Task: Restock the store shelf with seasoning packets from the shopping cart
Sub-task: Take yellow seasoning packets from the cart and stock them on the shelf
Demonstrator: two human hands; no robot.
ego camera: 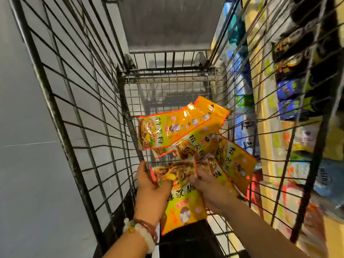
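Several yellow seasoning packets (178,131) are fanned out above the wire shopping cart (74,101), held up between both hands over its near end, with grey floor (28,164) showing through the mesh on the left. The left hand (154,187), with bead bracelets (141,231) on its wrist, curls its fingers around the lower edge of one packet, and just right of it the right hand (210,190) grips the bottoms of the rest of the fan. To the far right, beyond the cart's side, the store shelf (270,127) shows blurred, stocked with coloured packages.
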